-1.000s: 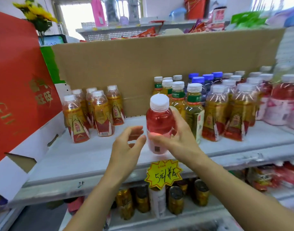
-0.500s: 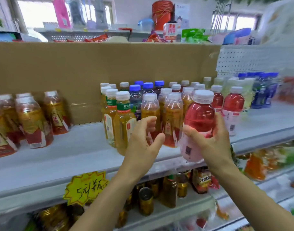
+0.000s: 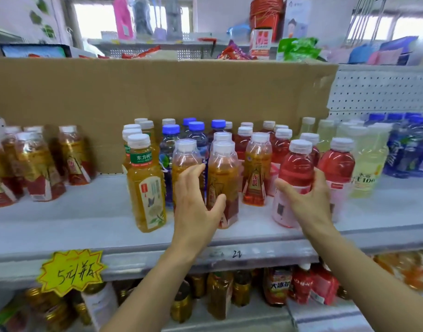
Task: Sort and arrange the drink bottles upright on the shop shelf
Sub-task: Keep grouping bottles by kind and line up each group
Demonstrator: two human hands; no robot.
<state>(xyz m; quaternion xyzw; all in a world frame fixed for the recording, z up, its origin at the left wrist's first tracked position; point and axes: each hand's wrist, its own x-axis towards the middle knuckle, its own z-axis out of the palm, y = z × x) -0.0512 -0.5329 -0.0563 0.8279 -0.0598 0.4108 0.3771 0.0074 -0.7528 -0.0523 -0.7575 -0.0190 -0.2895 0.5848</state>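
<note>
My right hand [image 3: 306, 200] grips a red drink bottle [image 3: 294, 173] with a white cap and pink label; it stands upright near the front of the grey shelf [image 3: 86, 219], beside other red bottles [image 3: 337, 164]. My left hand [image 3: 196, 202] is spread open against two amber tea bottles [image 3: 223, 178] with red labels, its thumb on the front one. A green-labelled tea bottle [image 3: 147, 185] stands to their left. Blue-capped bottles [image 3: 196, 135] stand behind.
More amber bottles [image 3: 38, 164] stand at the shelf's left, pale yellow [image 3: 366, 164] and blue bottles [image 3: 409, 149] at the right. A cardboard sheet [image 3: 157, 92] backs the shelf. A yellow price tag [image 3: 71, 271] hangs on the front edge. Bottles fill the shelf below.
My right hand carried the red bottle rightwards and lowered it onto the shelf by the other red bottles. My left hand moved along to the amber bottles. The view shifted right.
</note>
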